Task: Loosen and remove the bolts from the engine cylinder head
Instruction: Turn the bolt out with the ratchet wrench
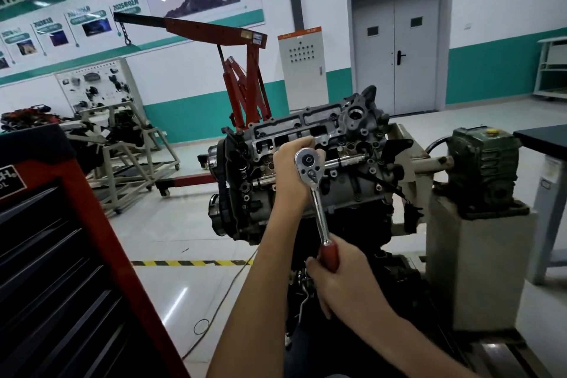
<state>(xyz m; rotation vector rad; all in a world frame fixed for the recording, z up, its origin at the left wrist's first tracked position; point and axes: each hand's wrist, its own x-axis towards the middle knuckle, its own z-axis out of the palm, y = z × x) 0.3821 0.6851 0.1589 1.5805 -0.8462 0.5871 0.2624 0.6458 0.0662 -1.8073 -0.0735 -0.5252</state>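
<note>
1. Whatever the head of the ratchet (316, 190) sat on was hidden behind it and the left hand (291, 163).
2. The red tool cabinet (61, 255) at lower left was cut off by the frame's edges.
3. Lettering on the wall posters (58, 31), upper left, was too blurred to read.

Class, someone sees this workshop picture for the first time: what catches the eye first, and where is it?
At the centre, a shiny ratchet wrench stands out: the right hand grips its red handle and the left hand curls round its head, against the grey engine cylinder head. Behind, a red engine hoist rises near the wall, and a red tool cabinet fills the lower left.
</note>
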